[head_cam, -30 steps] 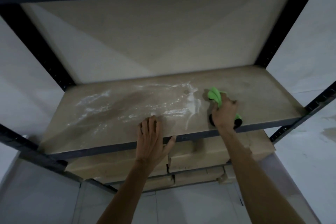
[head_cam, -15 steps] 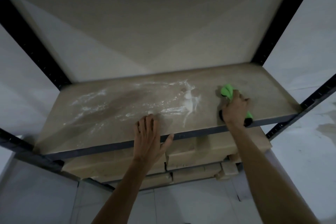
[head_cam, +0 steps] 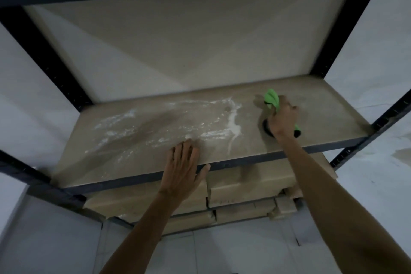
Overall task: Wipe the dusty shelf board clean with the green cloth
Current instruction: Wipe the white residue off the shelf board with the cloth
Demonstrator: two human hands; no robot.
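Note:
A tan shelf board (head_cam: 329,118) spans the dark metal rack. White dust (head_cam: 232,121) streaks its left and middle parts; the right part looks bare. My right hand (head_cam: 282,119) presses a bunched green cloth (head_cam: 271,98) onto the board just right of the thickest dust streak, with green cloth showing above the fingers and at the wrist side. My left hand (head_cam: 182,167) lies flat, fingers spread, on the board's front edge near the middle, holding nothing.
Dark metal uprights (head_cam: 347,24) frame the rack at the back corners and a dark rail (head_cam: 255,160) runs along the board's front. Cardboard boxes (head_cam: 249,187) are stacked on the lower shelf. Pale walls and tiled floor surround the rack.
My right hand with the cloth slid from the front edge toward the back of the board. My left hand stayed in place on the front edge.

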